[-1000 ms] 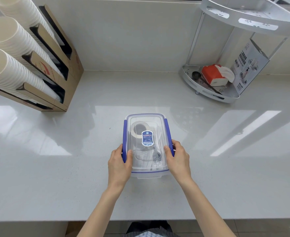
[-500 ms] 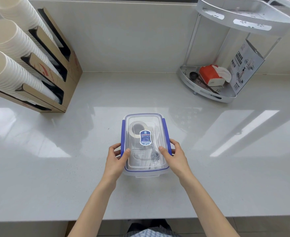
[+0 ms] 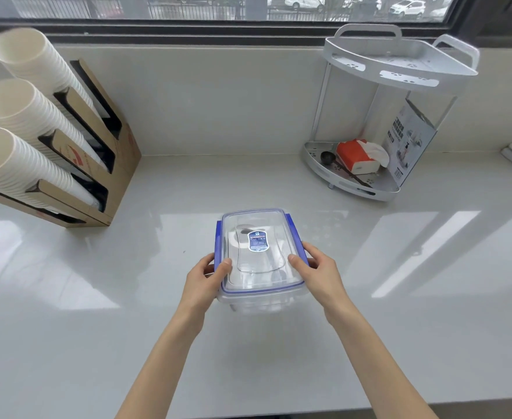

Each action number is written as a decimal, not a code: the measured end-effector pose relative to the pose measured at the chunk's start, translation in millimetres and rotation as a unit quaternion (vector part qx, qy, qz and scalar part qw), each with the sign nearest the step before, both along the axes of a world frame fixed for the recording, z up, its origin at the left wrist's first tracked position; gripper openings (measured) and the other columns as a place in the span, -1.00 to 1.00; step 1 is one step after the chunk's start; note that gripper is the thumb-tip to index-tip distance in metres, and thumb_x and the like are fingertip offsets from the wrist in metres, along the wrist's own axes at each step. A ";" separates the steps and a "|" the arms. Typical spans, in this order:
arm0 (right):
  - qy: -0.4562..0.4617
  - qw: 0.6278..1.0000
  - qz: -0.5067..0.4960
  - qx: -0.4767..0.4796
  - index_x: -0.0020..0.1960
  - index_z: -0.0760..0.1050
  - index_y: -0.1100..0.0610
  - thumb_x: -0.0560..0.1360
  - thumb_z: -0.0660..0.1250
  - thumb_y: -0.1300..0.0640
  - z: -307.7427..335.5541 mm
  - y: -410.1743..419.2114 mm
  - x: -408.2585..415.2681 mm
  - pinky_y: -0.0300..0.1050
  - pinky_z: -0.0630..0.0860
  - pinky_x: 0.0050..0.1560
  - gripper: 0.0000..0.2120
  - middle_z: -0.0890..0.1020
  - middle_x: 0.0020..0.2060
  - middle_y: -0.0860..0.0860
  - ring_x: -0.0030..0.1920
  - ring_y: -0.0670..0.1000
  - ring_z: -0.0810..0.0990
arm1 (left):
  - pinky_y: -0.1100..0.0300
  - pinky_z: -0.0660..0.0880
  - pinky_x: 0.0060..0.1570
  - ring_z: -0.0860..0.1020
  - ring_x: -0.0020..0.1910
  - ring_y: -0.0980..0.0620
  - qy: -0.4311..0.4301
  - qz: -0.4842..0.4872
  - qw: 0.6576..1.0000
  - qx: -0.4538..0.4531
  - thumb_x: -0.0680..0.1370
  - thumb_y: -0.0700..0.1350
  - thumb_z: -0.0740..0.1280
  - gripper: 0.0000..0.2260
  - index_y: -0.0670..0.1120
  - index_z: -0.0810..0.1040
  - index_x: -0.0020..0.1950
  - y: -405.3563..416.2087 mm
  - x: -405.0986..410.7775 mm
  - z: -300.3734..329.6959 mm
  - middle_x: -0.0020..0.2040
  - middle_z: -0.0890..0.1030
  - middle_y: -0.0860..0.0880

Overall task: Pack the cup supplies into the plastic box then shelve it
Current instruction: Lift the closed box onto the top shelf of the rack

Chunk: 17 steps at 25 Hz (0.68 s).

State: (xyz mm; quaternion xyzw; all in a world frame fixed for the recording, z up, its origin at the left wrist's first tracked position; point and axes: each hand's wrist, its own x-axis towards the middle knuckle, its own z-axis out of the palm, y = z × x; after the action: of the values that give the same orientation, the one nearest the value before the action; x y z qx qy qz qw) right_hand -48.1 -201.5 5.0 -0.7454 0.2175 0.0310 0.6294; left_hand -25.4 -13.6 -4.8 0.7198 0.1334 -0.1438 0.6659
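Spanning far right, two-tier white corner shelf [image 3: 400, 71]. Lifted just above white glossy countertop [image 3: 97, 328], centre: clear plastic box with blue-clipped lid [image 3: 257, 255]. Clamped on its sides, left hand [image 3: 202, 281], right hand [image 3: 319, 275], thumbs on lid. Risk: slipping from smooth walls, or lid popping if unlatched.

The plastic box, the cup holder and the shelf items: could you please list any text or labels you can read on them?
None of it is legible.
Blue sticker on the plastic box lid: white print, too small to read.
Printed carton leaning in the corner shelf: dark characters and a barcode, blurred.
Cardboard cup holder: red marks only, unreadable.
Tissue pack: small print, unreadable.
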 end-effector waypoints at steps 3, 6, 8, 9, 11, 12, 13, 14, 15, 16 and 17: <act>-0.034 0.999 -0.004 -0.002 0.32 0.40 -0.01 0.46 0.31 0.07 20.7 -15.1 13.9 0.00 0.49 0.14 -0.57 0.64 -0.08 0.11 -0.04 0.12 0.59 | 0.14 0.48 -0.17 0.54 -0.12 -0.06 -0.032 -0.006 0.999 -0.011 0.50 -0.06 0.28 -0.67 -0.08 0.44 0.25 -11.7 14.9 19.6 0.09 0.58 -0.17; -0.070 0.997 -0.006 -0.006 0.32 0.40 0.00 0.46 0.32 0.07 48.1 -30.6 28.0 -0.14 0.50 0.03 -0.58 0.65 -0.04 0.11 -0.08 0.05 0.60 | 0.06 0.49 -0.09 0.54 -0.09 -0.07 -0.067 -0.011 0.997 -0.024 0.49 -0.06 0.30 -0.63 -0.09 0.42 0.28 -24.0 34.4 45.1 0.13 0.57 -0.17; -0.095 0.995 -0.003 -0.014 0.32 0.39 0.01 0.46 0.32 0.08 68.1 -39.3 38.3 -0.23 0.49 -0.09 -0.57 0.64 -0.11 0.04 -0.16 -0.03 0.59 | -0.01 0.50 0.00 0.55 -0.07 -0.07 -0.084 -0.014 0.996 -0.030 0.49 -0.06 0.31 -0.61 -0.09 0.40 0.30 -32.4 47.8 62.8 0.14 0.58 -0.15; -0.110 0.994 -0.001 -0.018 0.31 0.40 0.02 0.46 0.32 0.09 77.1 -43.8 43.1 -0.25 0.49 -0.12 -0.58 0.63 -0.15 0.00 -0.19 -0.08 0.58 | -0.02 0.50 0.03 0.55 -0.07 -0.07 -0.091 -0.017 0.995 -0.034 0.48 -0.06 0.31 -0.60 -0.10 0.40 0.30 -36.6 53.7 71.7 0.13 0.58 -0.13; -0.145 0.989 0.000 -0.031 0.28 0.44 0.05 0.46 0.33 0.11 97.6 -55.1 54.4 -0.31 0.50 -0.15 -0.61 0.61 -0.22 -0.09 -0.24 -0.16 0.57 | 0.03 0.51 -0.01 0.56 -0.10 -0.03 -0.112 -0.024 0.992 -0.050 0.49 -0.07 0.30 -0.60 -0.12 0.39 0.30 -46.9 65.9 91.5 0.07 0.60 -0.08; -0.161 0.986 0.000 -0.039 0.26 0.46 0.06 0.46 0.33 0.13 108.3 -61.0 59.4 -0.37 0.50 -0.19 -0.64 0.59 -0.25 -0.13 -0.26 -0.20 0.56 | 0.08 0.51 -0.05 0.56 -0.13 0.02 -0.122 -0.027 0.990 -0.060 0.49 -0.07 0.30 -0.61 -0.13 0.39 0.30 -52.6 71.4 101.2 0.01 0.60 -0.04; -0.176 0.983 0.000 -0.048 0.23 0.48 0.07 0.46 0.33 0.14 119.1 -68.2 65.3 -0.41 0.49 -0.22 -0.66 0.59 -0.26 -0.14 -0.27 -0.21 0.56 | 0.13 0.50 -0.08 0.57 -0.14 0.06 -0.133 -0.030 0.988 -0.068 0.49 -0.07 0.30 -0.61 -0.14 0.39 0.30 -59.0 77.6 111.5 -0.03 0.60 -0.01; -0.185 0.981 -0.001 -0.057 0.22 0.49 0.09 0.46 0.33 0.13 128.5 -74.3 70.4 -0.39 0.49 -0.18 -0.67 0.59 -0.25 -0.14 -0.24 -0.17 0.57 | 0.16 0.50 -0.11 0.57 -0.14 0.11 -0.141 -0.032 0.987 -0.073 0.49 -0.06 0.31 -0.60 -0.14 0.39 0.30 -64.1 82.5 120.4 -0.04 0.60 0.01; -0.191 0.980 -0.001 -0.063 0.23 0.49 0.09 0.45 0.34 0.12 138.0 -80.2 75.1 -0.32 0.50 -0.11 -0.65 0.59 -0.24 -0.12 -0.19 -0.11 0.57 | 0.19 0.50 -0.13 0.57 -0.14 0.13 -0.148 -0.034 0.985 -0.076 0.49 -0.05 0.31 -0.59 -0.14 0.38 0.30 -68.5 87.4 128.8 -0.03 0.60 0.01; -0.195 0.978 0.000 -0.068 0.25 0.48 0.08 0.45 0.34 0.10 148.4 -85.9 78.6 -0.24 0.50 -0.06 -0.63 0.60 -0.23 -0.08 -0.17 -0.07 0.57 | 0.20 0.50 -0.16 0.57 -0.14 0.14 -0.155 -0.035 0.984 -0.080 0.48 -0.04 0.32 -0.57 -0.15 0.38 0.30 -73.7 92.0 136.8 -0.01 0.60 0.00; -0.198 0.978 0.001 -0.070 0.27 0.46 0.08 0.45 0.33 0.09 156.7 -91.6 82.6 -0.19 0.51 -0.06 -0.62 0.59 -0.22 -0.06 -0.17 -0.06 0.57 | 0.20 0.49 -0.17 0.57 -0.14 0.13 -0.159 -0.037 0.983 -0.085 0.48 -0.03 0.32 -0.56 -0.15 0.37 0.31 -78.3 95.7 143.9 0.00 0.60 -0.02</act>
State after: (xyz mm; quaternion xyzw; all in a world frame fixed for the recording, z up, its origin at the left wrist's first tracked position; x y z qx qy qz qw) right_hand 34.5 -293.1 161.7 -0.7792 0.0895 -0.1315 0.6062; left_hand 70.3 -91.9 139.2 0.6788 -0.0136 -0.0626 0.7315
